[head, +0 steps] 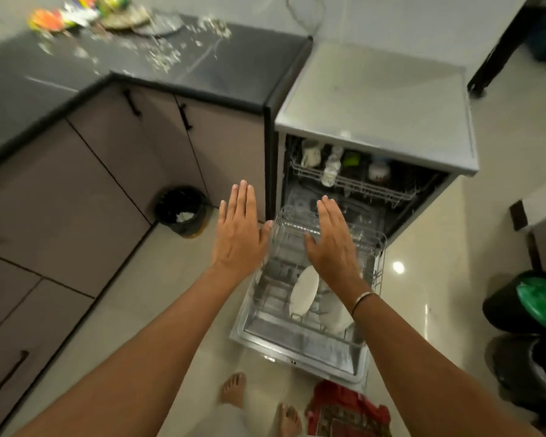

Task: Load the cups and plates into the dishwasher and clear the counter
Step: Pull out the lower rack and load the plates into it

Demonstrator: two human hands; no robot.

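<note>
Both the left hand and right hand hover flat and empty above the pulled-out lower rack of the dishwasher, where white plates stand upright, cups sit in the upper rack, and blurred dishes lie on the dark desk.

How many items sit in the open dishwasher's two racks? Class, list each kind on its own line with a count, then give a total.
White plates standing in the pulled-out lower rack: 2
Cups or mugs in the upper wire rack: about 4, blurred
Total: about 6
</note>
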